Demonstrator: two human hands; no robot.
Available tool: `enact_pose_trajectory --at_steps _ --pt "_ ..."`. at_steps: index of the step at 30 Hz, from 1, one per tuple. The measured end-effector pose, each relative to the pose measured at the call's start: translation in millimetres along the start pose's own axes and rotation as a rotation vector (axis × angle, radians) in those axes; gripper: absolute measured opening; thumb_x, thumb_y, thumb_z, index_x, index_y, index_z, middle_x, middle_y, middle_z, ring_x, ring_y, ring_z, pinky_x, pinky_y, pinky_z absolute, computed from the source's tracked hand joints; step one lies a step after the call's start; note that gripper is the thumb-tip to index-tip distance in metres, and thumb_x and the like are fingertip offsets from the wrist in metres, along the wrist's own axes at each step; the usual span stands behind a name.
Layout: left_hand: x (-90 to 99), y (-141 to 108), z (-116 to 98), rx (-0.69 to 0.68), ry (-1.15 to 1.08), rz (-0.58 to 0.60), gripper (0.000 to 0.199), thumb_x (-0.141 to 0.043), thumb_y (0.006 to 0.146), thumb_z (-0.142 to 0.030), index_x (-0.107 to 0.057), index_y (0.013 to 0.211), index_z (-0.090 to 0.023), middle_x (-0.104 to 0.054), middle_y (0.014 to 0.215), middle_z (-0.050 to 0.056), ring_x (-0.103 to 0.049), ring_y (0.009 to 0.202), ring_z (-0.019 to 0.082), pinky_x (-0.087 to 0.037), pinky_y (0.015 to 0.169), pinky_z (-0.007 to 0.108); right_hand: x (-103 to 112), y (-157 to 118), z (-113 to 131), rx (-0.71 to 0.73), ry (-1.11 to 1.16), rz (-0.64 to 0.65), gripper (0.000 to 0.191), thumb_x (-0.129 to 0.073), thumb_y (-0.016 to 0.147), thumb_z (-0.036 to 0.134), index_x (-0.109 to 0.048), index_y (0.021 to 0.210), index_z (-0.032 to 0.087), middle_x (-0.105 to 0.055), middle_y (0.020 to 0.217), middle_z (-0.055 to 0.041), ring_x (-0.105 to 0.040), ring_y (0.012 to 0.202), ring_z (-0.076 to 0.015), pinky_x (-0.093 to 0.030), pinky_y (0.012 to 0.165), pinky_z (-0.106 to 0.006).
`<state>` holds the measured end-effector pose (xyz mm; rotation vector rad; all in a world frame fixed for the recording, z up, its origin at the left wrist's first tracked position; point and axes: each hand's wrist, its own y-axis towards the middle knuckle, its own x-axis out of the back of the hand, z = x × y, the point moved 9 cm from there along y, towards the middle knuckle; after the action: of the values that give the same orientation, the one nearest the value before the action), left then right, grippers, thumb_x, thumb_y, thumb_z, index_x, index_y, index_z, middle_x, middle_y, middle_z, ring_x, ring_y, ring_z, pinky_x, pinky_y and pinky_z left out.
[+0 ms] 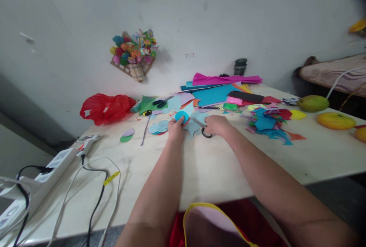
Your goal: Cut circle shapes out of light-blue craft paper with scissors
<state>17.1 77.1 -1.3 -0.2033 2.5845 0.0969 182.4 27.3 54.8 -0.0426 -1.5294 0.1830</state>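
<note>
My left hand [175,128] pinches a round blue paper circle [181,116] above the table. In my right hand [216,125] is a pair of scissors [206,132] with black handles, its blades pointing left toward the circle. The blades appear apart from the paper. Pale blue paper offcuts [192,128] lie beneath the scissors. Just left of my left hand rests a small pile of light blue paper circles [159,126]. A lilac circle and a green circle [126,139] overlap farther left.
Coloured sheets [214,96] are stacked at the back. A heap of paper scraps [265,121] and a mango [313,103] lie right. A red plastic bag [105,108], glue gun [88,145] and power strip [42,180] with cables occupy the left. Black-handled scissors [160,103] lie behind.
</note>
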Motion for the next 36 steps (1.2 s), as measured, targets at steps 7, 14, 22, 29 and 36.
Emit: enact_pose_trajectory --at_steps 7,14,22,29,36 --pt "4.5 1.5 -2.1 0.015 -0.054 -0.027 0.02 -0.083 0.068 -0.013 -0.068 0.081 -0.012 -0.075 0.081 0.008 -0.077 0.09 0.027 -0.061 0.084 0.036 -4.5 3.1 4.5 0.047 -0.049 -0.032 0.04 -0.059 0.087 0.016 -0.069 0.125 0.013 -0.071 0.124 -0.0211 -0.067 0.118 -0.032 -0.051 0.09 -0.036" --pt "16.8 6.5 -7.3 0.002 -0.139 -0.104 0.012 -0.079 0.073 -0.009 -0.068 0.077 -0.012 -0.073 0.075 0.006 -0.078 0.084 0.025 -0.062 0.076 0.029 17.3 15.0 -35.2 -0.116 0.22 -0.247 0.027 -0.068 0.083 0.025 -0.077 0.108 0.021 -0.075 0.118 -0.0136 -0.069 0.111 -0.0321 -0.053 0.079 -0.034" --pt "21.8 8.3 -10.3 0.001 -0.166 -0.155 0.013 -0.08 0.073 -0.007 -0.068 0.078 -0.011 -0.073 0.074 0.007 -0.078 0.086 0.026 -0.063 0.07 0.026 12.5 13.3 -21.9 0.181 1.343 -0.07 0.022 -0.077 0.078 0.026 -0.067 0.094 0.015 -0.066 0.063 -0.0015 -0.059 0.048 -0.0115 -0.032 0.037 -0.02" --pt "20.6 7.6 -12.6 -0.02 -0.136 -0.151 0.014 -0.08 0.072 -0.008 -0.067 0.075 -0.012 -0.072 0.076 0.007 -0.078 0.09 0.027 -0.064 0.079 0.032 -4.6 9.3 1.9 0.349 1.31 0.223 0.029 -0.07 0.084 0.042 -0.065 0.086 0.014 -0.063 0.053 -0.0009 -0.054 0.04 -0.01 -0.029 0.032 -0.018" --pt "17.8 7.8 -15.4 -0.076 -0.168 -0.12 0.018 -0.084 0.067 -0.01 -0.066 0.071 -0.014 -0.074 0.078 0.008 -0.073 0.108 0.031 -0.058 0.098 0.046 -18.2 11.0 8.4 0.318 1.23 0.32 0.031 -0.065 0.088 0.045 -0.064 0.085 0.014 -0.064 0.053 -0.0008 -0.055 0.038 -0.0107 -0.03 0.031 -0.018"
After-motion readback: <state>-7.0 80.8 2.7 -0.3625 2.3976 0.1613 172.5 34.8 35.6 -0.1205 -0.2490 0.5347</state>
